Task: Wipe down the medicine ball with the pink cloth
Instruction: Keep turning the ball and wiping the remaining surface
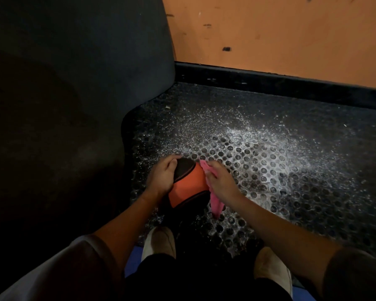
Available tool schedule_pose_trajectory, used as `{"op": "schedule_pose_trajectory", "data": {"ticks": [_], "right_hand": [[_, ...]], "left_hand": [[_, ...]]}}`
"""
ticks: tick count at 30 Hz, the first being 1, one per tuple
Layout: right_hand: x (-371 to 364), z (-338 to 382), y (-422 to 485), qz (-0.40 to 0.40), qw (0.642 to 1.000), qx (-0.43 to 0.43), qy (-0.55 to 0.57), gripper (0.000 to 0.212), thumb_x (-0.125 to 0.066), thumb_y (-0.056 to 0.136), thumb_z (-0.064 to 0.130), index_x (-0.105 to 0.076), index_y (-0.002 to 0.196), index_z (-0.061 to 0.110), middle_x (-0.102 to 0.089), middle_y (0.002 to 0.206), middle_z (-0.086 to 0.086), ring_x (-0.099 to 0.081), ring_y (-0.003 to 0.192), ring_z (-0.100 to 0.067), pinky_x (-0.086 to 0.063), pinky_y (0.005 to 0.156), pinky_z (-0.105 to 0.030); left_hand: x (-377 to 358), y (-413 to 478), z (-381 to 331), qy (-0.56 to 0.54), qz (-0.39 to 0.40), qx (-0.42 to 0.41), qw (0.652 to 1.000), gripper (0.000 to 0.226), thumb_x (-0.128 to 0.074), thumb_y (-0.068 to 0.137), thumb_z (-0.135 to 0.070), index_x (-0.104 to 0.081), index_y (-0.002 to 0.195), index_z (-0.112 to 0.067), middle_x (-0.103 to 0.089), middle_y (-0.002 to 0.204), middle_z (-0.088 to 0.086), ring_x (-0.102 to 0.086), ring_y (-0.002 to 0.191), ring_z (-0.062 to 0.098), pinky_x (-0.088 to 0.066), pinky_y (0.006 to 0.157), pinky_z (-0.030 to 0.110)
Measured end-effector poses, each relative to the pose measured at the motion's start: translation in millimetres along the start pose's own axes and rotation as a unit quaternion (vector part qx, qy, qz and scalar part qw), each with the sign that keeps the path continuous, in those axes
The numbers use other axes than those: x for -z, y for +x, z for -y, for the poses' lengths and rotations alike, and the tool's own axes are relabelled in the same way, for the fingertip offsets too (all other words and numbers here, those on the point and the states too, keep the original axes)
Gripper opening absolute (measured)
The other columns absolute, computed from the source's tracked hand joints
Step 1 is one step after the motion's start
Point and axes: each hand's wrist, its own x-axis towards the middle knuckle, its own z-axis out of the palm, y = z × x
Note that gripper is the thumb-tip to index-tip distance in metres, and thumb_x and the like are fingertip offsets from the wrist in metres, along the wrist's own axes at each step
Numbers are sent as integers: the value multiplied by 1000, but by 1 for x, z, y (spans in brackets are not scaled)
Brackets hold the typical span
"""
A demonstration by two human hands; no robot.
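Dim, grainy wide-angle view: glare on the studded floor [258, 153], deep shadow left, edges bowed.

A round medicine ball with orange panels and black ends [188, 187] sits low on dark rubber flooring patterned with round holes [258, 161], its orange band tilted diagonally. A crumpled pink cloth [214, 200] is pressed against the ball's right side, one loose tail hanging down toward the floor.
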Motion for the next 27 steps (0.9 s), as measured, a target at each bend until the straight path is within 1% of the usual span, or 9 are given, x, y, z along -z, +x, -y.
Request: {"op": "schedule_pose_trajectory", "data": {"ticks": [2,4,6,10,13,18,20,24,27], "right_hand": [[-8,13,1,-15,1000,18,-14,22,-48,100,25,-60,117,19,-52,109,8,-49,105,-14,-40,86,-31],[-20,28,-6,-31,991,112,-67,26,-50,98,23,-62,122,24,-52,116,13,-37,106,0,-33,93,-31],[-28,36,-13,-11,974,197,-110,31,-52,97,19,-61,126,25,-52,126,12,-33,110,3,-29,95,-29],[-40,43,-24,47,951,278,-126,33,-52,97,23,-58,130,23,-50,131,12,-23,112,13,-27,94,-24],[-48,41,-18,14,967,238,-88,31,-50,99,24,-58,129,24,-53,125,10,-31,113,9,-30,94,-22],[-45,34,26,33,998,20,-41,21,-50,99,29,-64,99,13,-55,93,2,-58,91,-23,-37,71,-27],[-52,40,31,29,994,47,-96,18,-51,98,26,-65,99,15,-57,95,2,-58,92,-20,-38,76,-27],[-63,42,23,50,968,212,-128,26,-49,94,34,-67,111,23,-59,114,13,-52,107,-13,-33,91,-26],[-56,30,31,47,992,104,-47,25,-51,97,38,-69,103,21,-62,99,6,-59,93,-15,-48,82,-34]], "left_hand": [[7,2,5,-6,0,2,1000,35,-36,87,-47,-67,102,-44,-65,118,-6,-58,111,17,-45,100,45],[16,5,9,40,10,32,999,33,-32,91,-50,-62,105,-52,-57,128,-9,-47,123,22,-34,108,52],[23,7,9,90,9,91,992,35,-28,97,-43,-59,113,-45,-50,135,-6,-39,130,27,-26,110,52],[28,-2,10,67,-15,118,991,34,-33,95,-41,-60,112,-26,-61,125,9,-55,114,32,-42,98,45],[31,-20,18,69,-53,126,988,37,-33,92,-47,-59,115,-32,-61,126,3,-56,114,28,-43,95,41],[31,-25,16,85,-57,97,990,36,-38,99,-39,-58,129,-32,-53,140,-4,-50,126,21,-37,105,38],[31,-24,11,98,-49,104,989,39,-37,100,-37,-53,135,-31,-50,144,-3,-46,130,21,-34,106,37],[40,-21,13,59,-42,168,983,40,-32,102,-31,-56,131,-18,-52,141,9,-47,128,27,-34,102,35],[39,-27,15,48,-56,206,976,41,-28,104,-29,-57,127,-12,-53,139,14,-49,126,30,-35,101,36]]}}
